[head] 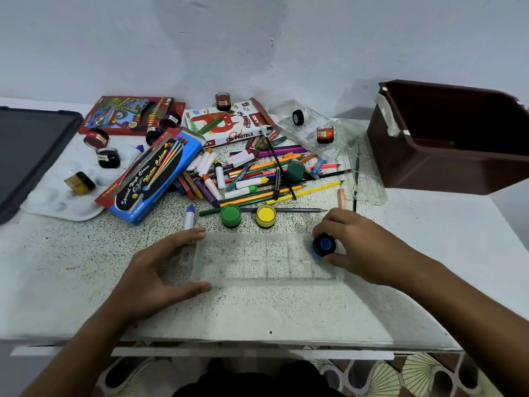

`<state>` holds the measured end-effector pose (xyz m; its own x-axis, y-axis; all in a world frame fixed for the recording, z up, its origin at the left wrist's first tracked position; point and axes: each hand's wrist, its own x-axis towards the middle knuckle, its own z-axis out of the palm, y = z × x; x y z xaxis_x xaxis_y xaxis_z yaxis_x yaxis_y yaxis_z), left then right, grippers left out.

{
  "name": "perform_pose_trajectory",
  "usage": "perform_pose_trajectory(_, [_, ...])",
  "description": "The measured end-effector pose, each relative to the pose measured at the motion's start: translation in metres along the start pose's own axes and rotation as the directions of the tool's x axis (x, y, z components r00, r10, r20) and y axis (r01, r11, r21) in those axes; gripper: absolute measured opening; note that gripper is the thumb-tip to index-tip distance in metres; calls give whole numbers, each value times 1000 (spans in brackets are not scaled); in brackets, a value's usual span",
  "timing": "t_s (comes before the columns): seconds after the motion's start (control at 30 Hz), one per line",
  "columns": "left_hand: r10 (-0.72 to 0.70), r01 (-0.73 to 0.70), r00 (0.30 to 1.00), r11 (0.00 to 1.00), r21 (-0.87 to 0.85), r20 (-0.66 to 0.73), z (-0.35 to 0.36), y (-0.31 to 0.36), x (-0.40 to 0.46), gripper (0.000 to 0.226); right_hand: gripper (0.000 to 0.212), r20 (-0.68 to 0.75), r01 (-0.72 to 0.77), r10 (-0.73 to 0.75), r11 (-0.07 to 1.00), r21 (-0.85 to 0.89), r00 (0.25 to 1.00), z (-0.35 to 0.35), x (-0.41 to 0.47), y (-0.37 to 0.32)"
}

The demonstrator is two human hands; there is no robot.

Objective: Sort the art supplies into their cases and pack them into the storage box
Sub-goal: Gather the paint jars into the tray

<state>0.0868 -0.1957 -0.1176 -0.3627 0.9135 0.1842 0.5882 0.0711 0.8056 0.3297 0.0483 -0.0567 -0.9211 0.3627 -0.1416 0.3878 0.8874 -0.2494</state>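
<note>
Our left hand [160,270] lies open against the clear tray [229,256] so it does not slide. Our right hand [352,245] pinches the blue paint pot [324,245], tipped over the tray's right end, ready to drop in. The brown storage box [446,144] waits far right.

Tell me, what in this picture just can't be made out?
Head view, the only one:
- Inside of the brown storage box: dark, and cut off by the right edge.
- Blue paint pot: the right hand covers its body.
- Clear tray: blurred, so its dividers are faint.
- Labels on the small jars: too small to read.
- Dark slab at left: cropped by the edge.
</note>
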Motion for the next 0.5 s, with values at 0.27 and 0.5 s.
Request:
perform_pose_trajectory(0.27, [-37, 37, 999, 998, -52, 4, 1, 0, 0, 76, 37, -52, -5, 1, 998, -68, 999, 6, -1, -1])
perform_pose_trajectory(0.5, [-68, 68, 998, 994, -90, 0, 1, -1, 0, 75, 40, -91, 6, -13, 997, -80, 996, 11, 0, 1])
